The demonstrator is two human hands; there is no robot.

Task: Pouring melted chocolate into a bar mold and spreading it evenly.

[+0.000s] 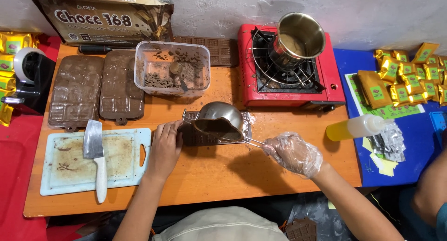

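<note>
wooden table [260, 176] seen from above; its near edge runs bare in front of both hands, the widest open stretch lying between the wrists and to the right, up to the blue mat [354, 64]

left side taken up by a white cutting board [125, 171] with a cleaver [95, 162] laid on it, blade toward the far side; two filled brown moulds [95, 89] set side by side behind the board

far edge crowded: clear tub [171, 68] of chocolate crumbs with a scoop inside, red portable stove [291, 68] against the wall, a steel pot [298, 38] carried on its wire stand

chocolate mould [191, 137] placed at table centre, just right of the board, well apart from the stove

left hand [165, 148] is rested on the mould's left end, fingers bent and close together, pressed on the edge

right hand [293, 153], in a thin clear glove, is closed around the wire handle of a small steel pouring pot [220, 121]; fingers curled shut on the handle

pouring pot is held tilted over the mould, spout low toward the left, brown chocolate seen at the lip; contact between pot and mould cannot be told

squeeze bottle [356, 128] of yellow liquid lies on its side at the table's right edge, near the gloved hand but apart; gold-wrapped packets [409, 78] are piled on the blue mat
</note>
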